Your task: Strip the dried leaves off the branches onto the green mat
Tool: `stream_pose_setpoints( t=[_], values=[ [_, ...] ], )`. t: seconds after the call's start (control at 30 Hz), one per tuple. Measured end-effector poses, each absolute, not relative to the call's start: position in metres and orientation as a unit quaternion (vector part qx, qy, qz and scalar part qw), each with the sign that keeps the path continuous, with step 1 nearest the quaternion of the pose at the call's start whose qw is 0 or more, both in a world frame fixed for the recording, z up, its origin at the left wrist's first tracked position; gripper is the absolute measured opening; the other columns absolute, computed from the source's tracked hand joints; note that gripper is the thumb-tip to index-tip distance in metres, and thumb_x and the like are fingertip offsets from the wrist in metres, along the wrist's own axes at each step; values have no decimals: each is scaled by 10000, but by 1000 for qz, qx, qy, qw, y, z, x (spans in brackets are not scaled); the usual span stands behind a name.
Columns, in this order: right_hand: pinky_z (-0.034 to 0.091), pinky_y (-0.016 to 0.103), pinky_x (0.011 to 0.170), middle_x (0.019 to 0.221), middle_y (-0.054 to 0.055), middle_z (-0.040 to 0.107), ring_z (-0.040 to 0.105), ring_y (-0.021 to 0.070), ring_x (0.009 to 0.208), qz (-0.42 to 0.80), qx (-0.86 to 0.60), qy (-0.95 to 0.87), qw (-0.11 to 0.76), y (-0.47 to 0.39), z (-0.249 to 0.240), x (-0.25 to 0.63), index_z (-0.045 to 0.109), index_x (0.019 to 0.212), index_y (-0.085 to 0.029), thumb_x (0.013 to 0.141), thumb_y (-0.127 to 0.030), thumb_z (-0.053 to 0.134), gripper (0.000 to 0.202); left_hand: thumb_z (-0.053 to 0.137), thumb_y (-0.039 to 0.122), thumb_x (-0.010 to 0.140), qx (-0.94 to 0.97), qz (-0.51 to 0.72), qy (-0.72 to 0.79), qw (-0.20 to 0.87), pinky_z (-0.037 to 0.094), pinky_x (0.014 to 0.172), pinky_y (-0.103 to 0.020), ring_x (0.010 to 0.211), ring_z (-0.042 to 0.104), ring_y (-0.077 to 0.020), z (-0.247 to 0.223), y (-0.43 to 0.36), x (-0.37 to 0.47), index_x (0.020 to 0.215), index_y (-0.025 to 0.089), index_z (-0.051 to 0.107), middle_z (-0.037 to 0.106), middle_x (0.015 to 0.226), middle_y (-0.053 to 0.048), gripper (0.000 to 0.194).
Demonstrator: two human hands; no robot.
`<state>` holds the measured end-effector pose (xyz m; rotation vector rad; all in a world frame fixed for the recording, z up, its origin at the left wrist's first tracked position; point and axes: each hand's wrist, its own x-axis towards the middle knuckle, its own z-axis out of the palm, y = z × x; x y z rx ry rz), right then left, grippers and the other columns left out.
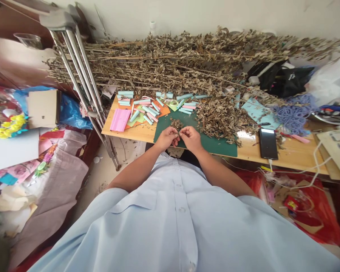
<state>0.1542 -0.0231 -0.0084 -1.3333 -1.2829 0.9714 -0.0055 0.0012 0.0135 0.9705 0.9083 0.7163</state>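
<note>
Both hands meet over the near edge of a green cutting mat [215,148]. My left hand [168,138] is closed, its fingertips pinching a small bit of dried leaf. Right beside it, my right hand [190,137] pinches at the same bit with thumb and forefinger. A small heap of crumbled dried leaves [176,123] lies on the mat just beyond my fingers. To the right spreads a larger pile of dried leaves [221,119]. Pink and light blue paper rolls [150,110] lie to the left, on orange and green paper, near a pink paper stack [120,119].
Long dried leafy stalks [164,60] fill the back of the wooden table [144,131]. Metal crutches [82,71] lean at the left. A phone [268,144] with a cable, a pen [256,124] and purple cord [294,109] lie at the right.
</note>
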Motion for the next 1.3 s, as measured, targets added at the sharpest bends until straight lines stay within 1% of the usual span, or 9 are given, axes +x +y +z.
stream_pose_setpoints(
  t=[0.17, 0.3, 0.43, 0.57, 0.77, 0.93, 1.07, 1.17, 1.3],
  values=[
    [512, 305, 671, 797, -1, 689, 631, 154, 692, 404, -544, -534, 506, -24, -6, 154, 625, 902, -227, 815, -331, 678, 146, 600, 183, 794, 438, 318, 411, 733, 455, 431, -193, 452, 594, -115, 16, 1, -5, 956, 172, 484, 654, 661, -1, 199],
    [539, 322, 695, 813, 8, 712, 654, 161, 696, 418, -546, -527, 500, -24, -6, 154, 634, 925, -225, 820, -364, 686, 182, 612, 176, 792, 437, 311, 413, 737, 456, 439, -195, 450, 595, -119, 19, 2, -5, 1072, 179, 473, 649, 652, 19, 312],
    [560, 342, 744, 861, 21, 743, 690, 178, 753, 422, -550, -517, 503, -22, -10, 154, 644, 939, -232, 809, -383, 701, 207, 608, 182, 810, 439, 308, 418, 733, 460, 448, -192, 459, 594, -107, 21, 1, -5, 1120, 154, 519, 648, 668, 10, 324],
    [560, 342, 721, 829, 12, 736, 686, 175, 713, 417, -550, -519, 505, -22, -14, 155, 646, 933, -238, 807, -386, 710, 205, 612, 184, 820, 442, 307, 421, 730, 460, 441, -193, 472, 599, -104, 19, 0, -5, 1135, 138, 568, 650, 691, 0, 321],
    [564, 333, 666, 780, 3, 713, 675, 176, 669, 411, -558, -510, 510, -23, -15, 152, 620, 901, -243, 806, -435, 718, 236, 643, 202, 840, 435, 312, 429, 728, 502, 482, -206, 513, 623, -102, 16, -1, -5, 1085, 124, 587, 671, 742, -21, 263],
    [558, 338, 674, 766, 4, 692, 665, 178, 663, 372, -568, -519, 519, -24, -14, 151, 610, 861, -243, 818, -406, 717, 200, 615, 181, 855, 437, 331, 430, 717, 526, 488, -224, 521, 627, -106, 16, -2, -3, 1015, 124, 580, 667, 743, -18, 173],
    [576, 356, 716, 853, 24, 708, 681, 186, 716, 374, -558, -510, 538, -27, -13, 151, 605, 947, -246, 842, -418, 690, 219, 635, 187, 858, 434, 341, 454, 700, 518, 484, -213, 490, 606, -92, 13, -1, 0, 1000, 139, 570, 655, 711, 3, 163],
    [589, 365, 740, 911, 31, 719, 697, 189, 751, 390, -537, -513, 545, -29, -13, 151, 593, 1005, -252, 831, -429, 703, 272, 627, 180, 866, 440, 338, 466, 689, 510, 482, -203, 478, 601, -88, 11, -1, 2, 996, 140, 575, 649, 690, 10, 146],
    [595, 372, 759, 911, 29, 721, 703, 189, 760, 388, -537, -525, 534, -29, -14, 149, 594, 1021, -256, 845, -434, 686, 267, 607, 164, 866, 450, 337, 468, 682, 511, 481, -200, 484, 603, -88, 12, -2, 3, 970, 140, 580, 644, 687, 10, 110]
  ],
)
